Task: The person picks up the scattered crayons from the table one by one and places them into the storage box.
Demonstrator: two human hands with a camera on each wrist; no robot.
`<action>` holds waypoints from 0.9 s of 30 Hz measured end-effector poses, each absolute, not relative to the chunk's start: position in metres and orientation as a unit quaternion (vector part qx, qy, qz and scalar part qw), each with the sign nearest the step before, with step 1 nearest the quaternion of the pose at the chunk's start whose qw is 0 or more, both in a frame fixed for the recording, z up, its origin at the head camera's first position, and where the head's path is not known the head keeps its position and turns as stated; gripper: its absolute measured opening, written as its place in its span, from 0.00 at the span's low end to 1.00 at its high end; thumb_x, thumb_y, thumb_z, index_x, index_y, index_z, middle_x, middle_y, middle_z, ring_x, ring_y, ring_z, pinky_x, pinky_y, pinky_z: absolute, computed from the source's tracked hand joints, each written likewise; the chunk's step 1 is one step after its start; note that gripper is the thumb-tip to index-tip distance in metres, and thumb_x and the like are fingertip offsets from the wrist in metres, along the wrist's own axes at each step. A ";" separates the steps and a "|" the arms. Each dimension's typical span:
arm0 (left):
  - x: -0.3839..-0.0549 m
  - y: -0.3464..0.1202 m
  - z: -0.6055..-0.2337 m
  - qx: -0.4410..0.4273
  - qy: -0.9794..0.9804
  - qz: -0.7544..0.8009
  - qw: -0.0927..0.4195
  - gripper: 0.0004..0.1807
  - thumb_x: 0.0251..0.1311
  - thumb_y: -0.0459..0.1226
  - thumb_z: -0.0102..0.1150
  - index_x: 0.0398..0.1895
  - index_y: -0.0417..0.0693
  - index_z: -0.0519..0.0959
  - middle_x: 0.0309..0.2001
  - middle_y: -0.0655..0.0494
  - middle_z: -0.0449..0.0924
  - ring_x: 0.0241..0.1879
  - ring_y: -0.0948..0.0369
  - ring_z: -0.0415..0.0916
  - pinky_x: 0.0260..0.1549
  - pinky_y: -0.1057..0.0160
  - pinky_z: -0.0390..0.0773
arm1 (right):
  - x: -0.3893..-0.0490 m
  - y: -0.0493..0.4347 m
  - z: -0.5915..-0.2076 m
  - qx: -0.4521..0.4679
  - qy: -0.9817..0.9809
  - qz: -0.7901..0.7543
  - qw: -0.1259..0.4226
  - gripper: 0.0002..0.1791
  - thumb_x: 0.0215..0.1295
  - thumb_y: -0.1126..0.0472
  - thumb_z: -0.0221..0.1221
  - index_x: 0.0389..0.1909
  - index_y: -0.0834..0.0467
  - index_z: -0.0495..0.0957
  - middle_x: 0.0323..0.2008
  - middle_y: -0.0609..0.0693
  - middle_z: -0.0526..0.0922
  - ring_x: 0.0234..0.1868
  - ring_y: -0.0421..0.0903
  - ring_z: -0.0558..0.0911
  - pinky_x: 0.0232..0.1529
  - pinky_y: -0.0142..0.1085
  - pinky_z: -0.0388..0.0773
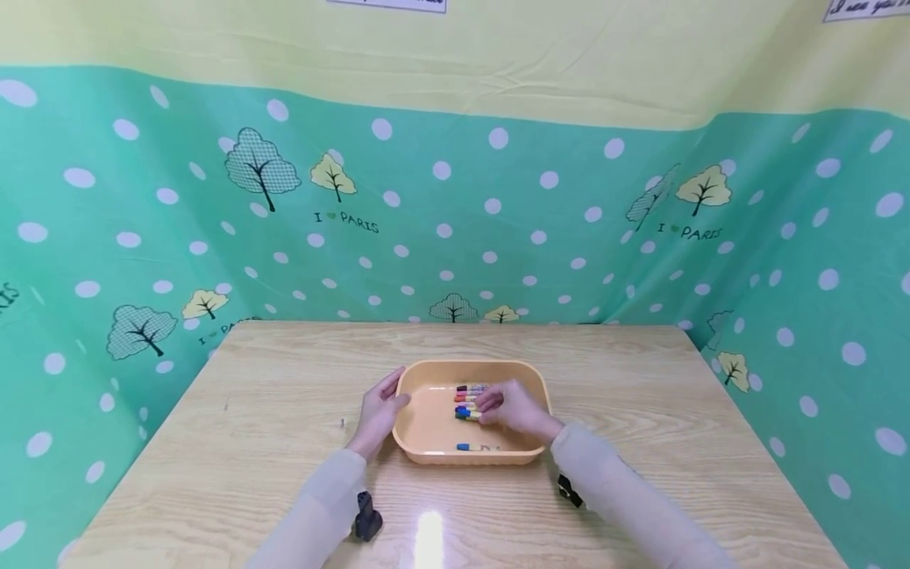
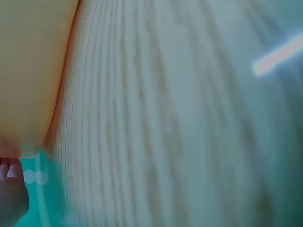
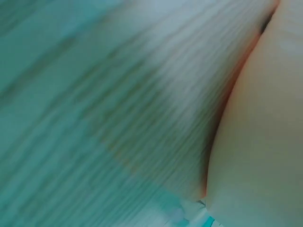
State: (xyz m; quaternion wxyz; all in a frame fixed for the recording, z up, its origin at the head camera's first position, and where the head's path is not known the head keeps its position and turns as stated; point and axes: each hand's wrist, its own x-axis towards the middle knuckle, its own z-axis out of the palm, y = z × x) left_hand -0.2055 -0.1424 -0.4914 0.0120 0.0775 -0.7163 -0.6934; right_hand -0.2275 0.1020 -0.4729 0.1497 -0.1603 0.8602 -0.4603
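Observation:
A shallow peach-coloured plastic tray [image 1: 434,431] sits on the table. My left hand [image 1: 377,415] holds its left rim, thumb over the edge and fingers along the outside; part of that hand [image 2: 12,196] shows beside the tray [image 2: 28,75] in the left wrist view. Inside the tray, several short markers [image 1: 465,399] with coloured caps lie side by side. My right hand [image 1: 515,407] reaches over the right rim and pinches a marker with a blue cap [image 1: 464,412] in this group; the fingers hide the markers' right ends. Another blue-capped marker [image 1: 465,447] lies apart near the front wall.
The wood-grain table [image 1: 284,411] extends around the tray, with a bright light reflection in front. A green and yellow printed cloth [image 1: 419,197] hangs behind and along both sides. Black wrist devices [image 1: 366,518] sit at both sleeves. In the right wrist view, the tray's outer wall [image 3: 265,123] fills the right side.

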 end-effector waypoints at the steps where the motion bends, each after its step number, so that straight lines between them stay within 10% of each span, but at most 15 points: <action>1: -0.206 -0.142 -0.492 0.077 -0.716 -0.694 0.011 0.30 0.56 0.26 0.50 0.65 0.43 0.62 0.65 0.40 0.62 0.64 0.48 0.61 0.62 0.57 0.67 | -0.228 0.102 -0.473 -0.159 0.864 -0.454 0.150 0.12 0.46 0.70 0.66 0.34 0.59 0.81 0.30 0.47 0.83 0.32 0.40 0.80 0.36 0.29 0.82; 27: -0.207 -0.143 -0.495 0.082 -0.725 -0.683 0.018 0.30 0.55 0.25 0.50 0.64 0.43 0.64 0.64 0.39 0.63 0.63 0.48 0.62 0.60 0.57 0.69 | -0.225 0.099 -0.475 -0.151 0.869 -0.445 0.152 0.09 0.49 0.69 0.64 0.34 0.59 0.80 0.28 0.47 0.82 0.31 0.40 0.80 0.35 0.30 0.82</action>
